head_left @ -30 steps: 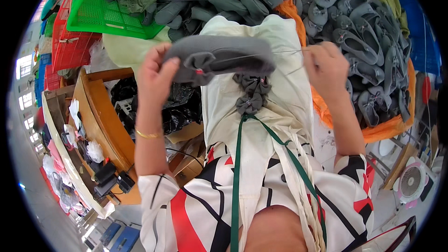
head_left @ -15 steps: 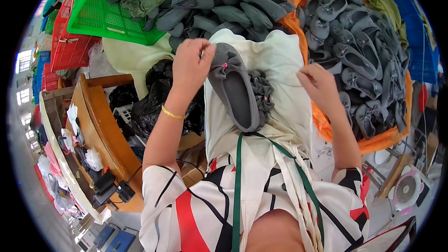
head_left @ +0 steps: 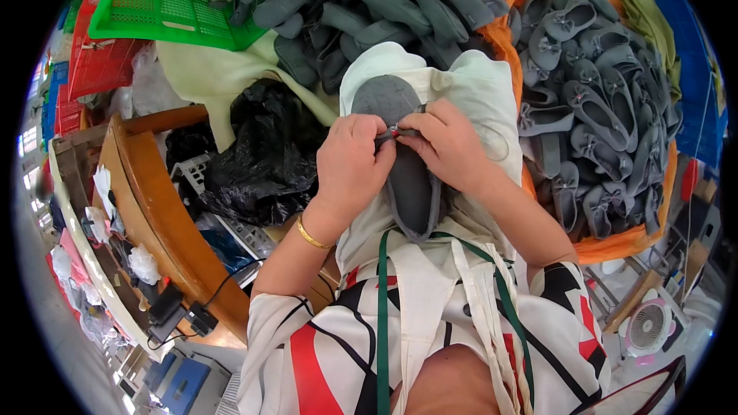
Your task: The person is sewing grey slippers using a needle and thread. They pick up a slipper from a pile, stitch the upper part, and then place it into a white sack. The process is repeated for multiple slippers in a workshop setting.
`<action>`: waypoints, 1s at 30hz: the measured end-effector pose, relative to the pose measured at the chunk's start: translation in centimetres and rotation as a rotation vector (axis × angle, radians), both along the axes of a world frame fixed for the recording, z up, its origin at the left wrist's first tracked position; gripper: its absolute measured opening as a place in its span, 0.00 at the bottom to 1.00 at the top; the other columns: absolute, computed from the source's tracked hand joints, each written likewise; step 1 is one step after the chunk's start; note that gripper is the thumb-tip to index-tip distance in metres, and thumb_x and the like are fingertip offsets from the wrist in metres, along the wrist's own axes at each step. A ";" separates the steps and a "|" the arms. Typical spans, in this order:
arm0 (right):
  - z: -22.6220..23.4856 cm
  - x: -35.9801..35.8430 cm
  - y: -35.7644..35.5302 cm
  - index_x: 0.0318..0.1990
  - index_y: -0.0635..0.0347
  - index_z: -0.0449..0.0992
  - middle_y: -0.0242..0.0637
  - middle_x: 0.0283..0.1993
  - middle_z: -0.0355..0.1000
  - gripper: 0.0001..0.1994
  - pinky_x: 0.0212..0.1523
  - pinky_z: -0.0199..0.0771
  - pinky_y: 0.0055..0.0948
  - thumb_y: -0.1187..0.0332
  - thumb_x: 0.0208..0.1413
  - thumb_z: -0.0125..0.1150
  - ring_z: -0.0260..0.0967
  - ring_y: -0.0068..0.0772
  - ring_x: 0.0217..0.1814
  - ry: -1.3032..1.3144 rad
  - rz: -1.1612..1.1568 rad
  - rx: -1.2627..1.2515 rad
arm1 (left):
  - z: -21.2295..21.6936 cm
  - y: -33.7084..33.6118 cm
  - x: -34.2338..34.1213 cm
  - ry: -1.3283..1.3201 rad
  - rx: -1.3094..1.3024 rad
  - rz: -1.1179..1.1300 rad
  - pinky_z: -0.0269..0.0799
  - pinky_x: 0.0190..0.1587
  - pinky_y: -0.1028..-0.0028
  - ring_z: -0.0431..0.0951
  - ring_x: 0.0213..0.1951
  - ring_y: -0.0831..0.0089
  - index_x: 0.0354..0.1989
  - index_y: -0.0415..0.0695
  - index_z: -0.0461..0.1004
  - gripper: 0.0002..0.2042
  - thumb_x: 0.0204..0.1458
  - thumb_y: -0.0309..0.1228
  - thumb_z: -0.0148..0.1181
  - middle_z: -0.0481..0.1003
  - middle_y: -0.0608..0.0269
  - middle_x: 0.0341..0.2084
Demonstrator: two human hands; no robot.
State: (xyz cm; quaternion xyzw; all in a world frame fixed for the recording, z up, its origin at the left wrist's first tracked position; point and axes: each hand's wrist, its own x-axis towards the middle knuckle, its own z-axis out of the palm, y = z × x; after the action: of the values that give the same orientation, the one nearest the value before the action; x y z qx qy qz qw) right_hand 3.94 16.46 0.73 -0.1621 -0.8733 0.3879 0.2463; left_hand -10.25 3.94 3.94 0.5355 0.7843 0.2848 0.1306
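Note:
A grey flat shoe [head_left: 400,155] lies lengthwise on the cream cloth [head_left: 477,88] over my lap, toe pointing away from me. My left hand [head_left: 352,163] grips its left side at the opening. My right hand [head_left: 447,142] holds its right side, and the fingertips of both hands meet over the top edge, pinching a small piece with a red speck. A gold bangle [head_left: 311,235] sits on my left wrist.
A heap of grey shoes [head_left: 384,0] lies ahead, and several more with bows [head_left: 596,100] rest on orange cloth at the right. A green crate [head_left: 154,0], a red crate [head_left: 96,61], black plastic bags [head_left: 265,154] and a wooden table [head_left: 157,215] are at the left. A small fan [head_left: 649,327] stands low right.
The shoe, held up crosswise a second ago, has turned lengthwise and come down onto my lap. My right hand has moved in from the right and joined the left at the shoe's opening.

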 end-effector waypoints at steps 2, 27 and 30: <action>-0.1 0.2 -0.2 0.41 0.57 0.76 0.38 0.33 0.68 0.14 0.36 0.70 0.38 0.72 0.45 0.70 0.68 0.44 0.37 0.015 -0.013 -0.001 | -0.9 -0.4 0.3 -0.013 0.059 0.023 0.72 0.36 0.63 0.75 0.34 0.57 0.35 0.43 0.73 0.10 0.45 0.26 0.66 0.74 0.58 0.31; 2.5 3.0 1.5 0.27 0.63 0.75 0.43 0.29 0.71 0.12 0.33 0.70 0.37 0.63 0.53 0.66 0.72 0.44 0.34 -0.411 -0.080 0.094 | -0.4 1.5 -3.3 -1.092 -0.304 0.247 0.71 0.23 0.82 0.75 0.19 0.80 0.36 0.42 0.73 0.12 0.60 0.39 0.61 0.76 0.66 0.24; 2.7 1.9 2.5 0.27 0.64 0.76 0.40 0.29 0.73 0.11 0.36 0.72 0.32 0.66 0.58 0.62 0.72 0.36 0.33 -0.119 -0.368 -0.293 | -0.6 1.6 -2.9 -1.274 -0.214 0.320 0.69 0.21 0.84 0.74 0.18 0.83 0.36 0.44 0.74 0.12 0.60 0.40 0.61 0.77 0.67 0.23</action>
State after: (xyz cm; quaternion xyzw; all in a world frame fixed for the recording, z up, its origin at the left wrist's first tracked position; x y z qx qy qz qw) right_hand 5.81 18.93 3.43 -0.3750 -0.7764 0.4487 0.2348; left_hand -13.17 5.50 3.33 0.1237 0.6476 0.4818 0.5772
